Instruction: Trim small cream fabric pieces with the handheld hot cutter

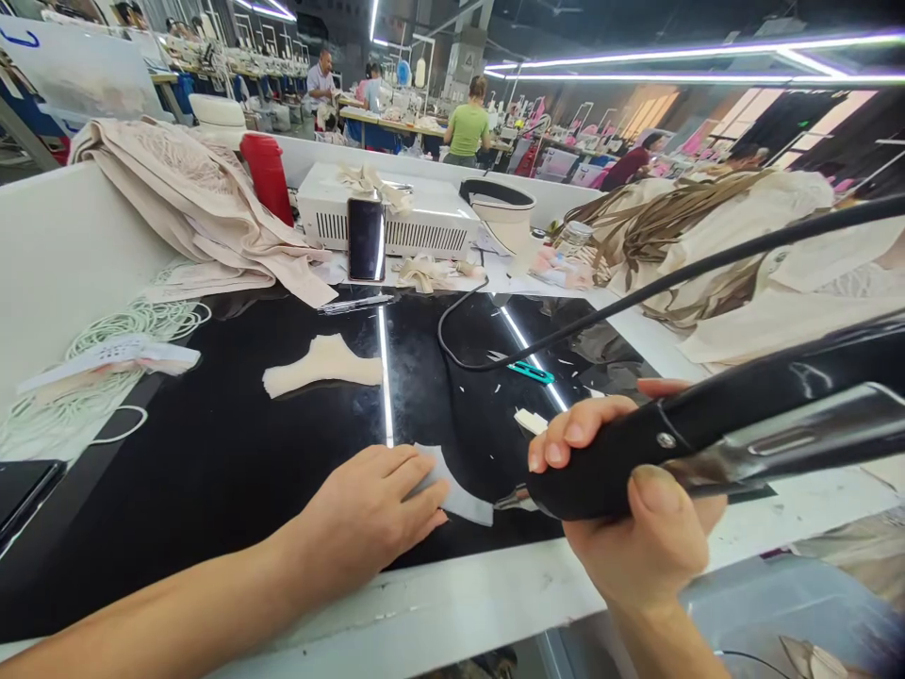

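My left hand [374, 505] presses a small curved, pale grey fabric piece [463, 495] against the glossy black tabletop [198, 490], fingers and thumb close together over its left part. Around the thick body of a black corded hand tool [770, 401] wraps my right hand [657, 542], with the thumb by its long metal lever. The tool's metal tip [518, 498] is at the right end of the grey piece; whether it touches cannot be made out. A cream fabric piece [321, 366] lies farther back, apart from both hands.
A black cable [600, 325] loops over the table. A turquoise cutter [530, 372] lies behind my right hand. At the back stand a phone [366, 240], a vented white box [403, 222] and a red bottle [267, 179]. Fabric [205, 203] and pale green cord [134, 325] lie left.
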Demonstrator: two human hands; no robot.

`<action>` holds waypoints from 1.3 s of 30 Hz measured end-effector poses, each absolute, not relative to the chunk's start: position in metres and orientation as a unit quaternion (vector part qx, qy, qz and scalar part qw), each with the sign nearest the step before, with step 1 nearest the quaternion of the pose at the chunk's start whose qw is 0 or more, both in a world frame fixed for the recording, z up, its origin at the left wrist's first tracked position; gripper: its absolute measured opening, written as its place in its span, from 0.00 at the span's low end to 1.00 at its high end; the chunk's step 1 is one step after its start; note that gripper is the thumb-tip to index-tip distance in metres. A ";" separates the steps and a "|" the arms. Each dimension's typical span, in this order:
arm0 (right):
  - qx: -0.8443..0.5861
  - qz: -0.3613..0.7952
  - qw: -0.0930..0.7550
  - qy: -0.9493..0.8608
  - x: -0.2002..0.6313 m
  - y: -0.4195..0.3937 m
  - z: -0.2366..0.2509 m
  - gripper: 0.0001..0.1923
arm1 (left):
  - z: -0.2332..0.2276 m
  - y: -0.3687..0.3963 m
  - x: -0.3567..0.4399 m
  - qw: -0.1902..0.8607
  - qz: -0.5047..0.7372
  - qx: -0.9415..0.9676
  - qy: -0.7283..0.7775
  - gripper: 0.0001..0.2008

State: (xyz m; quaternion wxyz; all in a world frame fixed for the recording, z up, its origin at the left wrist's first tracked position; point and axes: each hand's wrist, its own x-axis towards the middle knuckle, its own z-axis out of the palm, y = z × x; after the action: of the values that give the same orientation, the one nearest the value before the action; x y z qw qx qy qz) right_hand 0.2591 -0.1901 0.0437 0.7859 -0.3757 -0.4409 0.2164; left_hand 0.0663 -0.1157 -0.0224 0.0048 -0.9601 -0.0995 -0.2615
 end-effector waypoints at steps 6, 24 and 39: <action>-0.375 0.208 0.781 -0.454 0.258 -0.191 0.039 0.20 | -0.023 -0.115 0.065 0.003 -0.263 -0.960 -0.098 0.09; -0.386 0.233 0.781 -0.432 0.247 -0.200 0.045 0.21 | -0.021 -0.116 0.066 0.017 -0.263 -0.960 -0.098 0.09; -0.428 0.208 0.737 -0.481 0.230 -0.189 0.069 0.17 | 0.005 -0.103 0.031 -0.118 -0.183 -0.951 -0.218 0.17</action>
State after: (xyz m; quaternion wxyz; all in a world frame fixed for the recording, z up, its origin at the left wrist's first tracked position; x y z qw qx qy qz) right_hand 0.2303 -0.1888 0.0686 0.7368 -0.4277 -0.4807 0.2077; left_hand 0.0308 -0.1029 0.0050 -0.1179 -0.9513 -0.2183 -0.1831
